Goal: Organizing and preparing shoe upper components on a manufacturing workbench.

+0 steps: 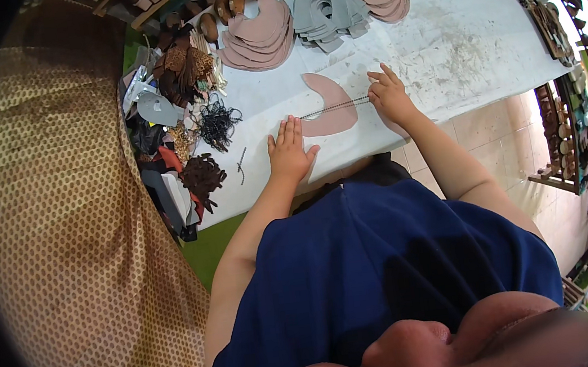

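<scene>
Chain laid across a pink cutout on the white surface (439,58)

Left hand (289,151) is flat, fingers together, pinning one end of the thin chain (335,107); right hand (389,93) pinches the other end, pulling it straight over the pink piece (332,103). I'd say keep it taut and the piece from sliding. Pink stacks (259,35) sit behind.

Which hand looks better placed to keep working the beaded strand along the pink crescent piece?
Probably the right hand: its fingers pinch the beaded strand at its right end. The left hand lies flat, pressing down the pink crescent piece near the strand's other end.
</scene>
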